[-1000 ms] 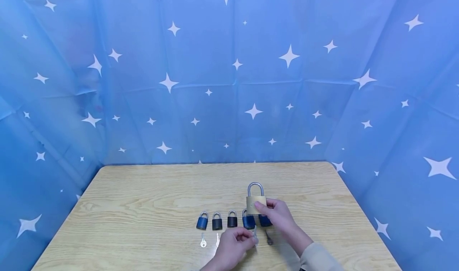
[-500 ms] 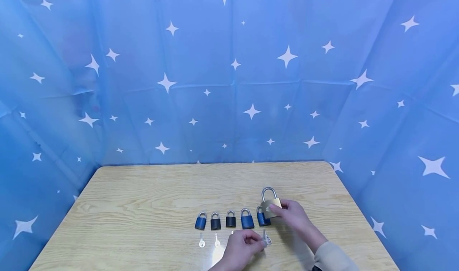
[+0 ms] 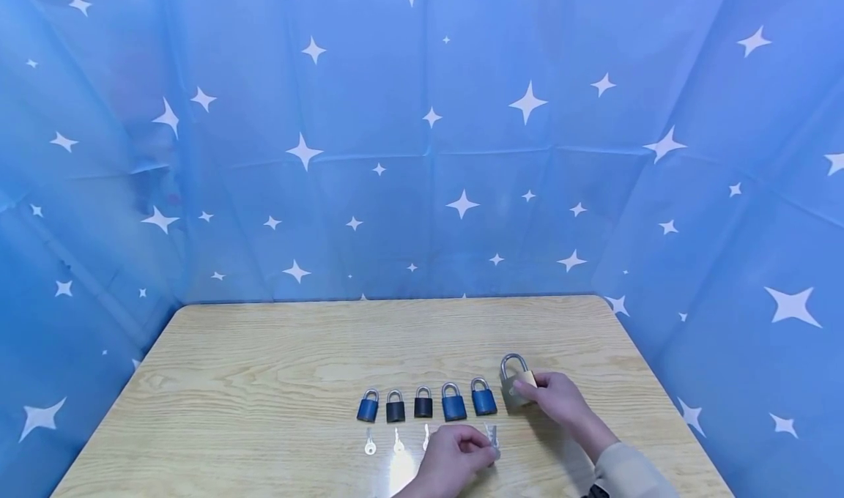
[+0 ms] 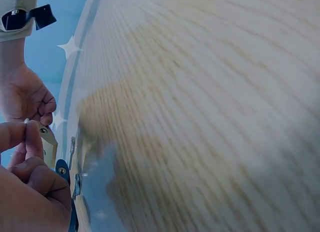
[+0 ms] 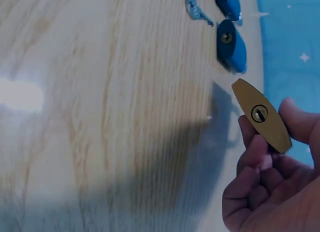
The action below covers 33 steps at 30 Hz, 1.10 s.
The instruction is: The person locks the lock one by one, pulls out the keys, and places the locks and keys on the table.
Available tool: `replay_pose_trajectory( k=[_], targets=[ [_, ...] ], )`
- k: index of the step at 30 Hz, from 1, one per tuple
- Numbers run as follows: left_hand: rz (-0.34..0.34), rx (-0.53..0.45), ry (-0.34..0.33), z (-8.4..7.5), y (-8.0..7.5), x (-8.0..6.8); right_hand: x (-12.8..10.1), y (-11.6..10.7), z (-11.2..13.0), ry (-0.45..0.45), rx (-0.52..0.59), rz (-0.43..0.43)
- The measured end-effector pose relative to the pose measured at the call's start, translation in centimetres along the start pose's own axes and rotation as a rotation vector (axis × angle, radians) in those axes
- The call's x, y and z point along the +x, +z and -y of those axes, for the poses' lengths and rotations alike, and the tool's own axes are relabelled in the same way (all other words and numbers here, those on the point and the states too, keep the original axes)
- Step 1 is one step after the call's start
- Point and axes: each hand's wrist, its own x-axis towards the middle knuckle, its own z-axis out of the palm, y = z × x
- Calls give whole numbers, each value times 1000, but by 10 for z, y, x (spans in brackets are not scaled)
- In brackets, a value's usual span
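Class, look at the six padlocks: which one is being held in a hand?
The brass padlock at the right end, largest of all, held by the right hand. The five small padlocks stand untouched in a row.

A wooden table [image 3: 264, 366] with a pale grain and rounded corners carries everything here. Near its front edge five small padlocks stand in a row: a blue one [image 3: 368, 408], a black one [image 3: 395, 409], another black one [image 3: 423, 404], then two blue ones [image 3: 453, 404] [image 3: 483, 399]. Just in front of the row, small silver keys lie flat on the wood, one [image 3: 370, 445] before the first padlock, one [image 3: 398, 443] before the second, one [image 3: 426, 436] before the third.
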Motion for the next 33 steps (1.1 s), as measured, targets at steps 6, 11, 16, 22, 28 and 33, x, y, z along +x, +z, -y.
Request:
replay_pose_trajectory(
  k=[6,11,16,22,28,33],
  targets=[
    [3,5,-6,-1,3,1,1,-1,-6,17,-28,-1],
    [3,4,-13,-1,4,1,5,0,-9,25,-40,1],
    [-7,-2,-19,0,4,2,7,1,-10,-4,-80,-14],
    [-9,-12,-19,1,4,3,8,1,-10,-34,-158,-75],
    [-22,3,-24,3,4,4,8,1,-12,-68,-232,-115],
    [-34,26,-30,1,4,4,8,1,-12,-65,-257,-120]
  ],
)
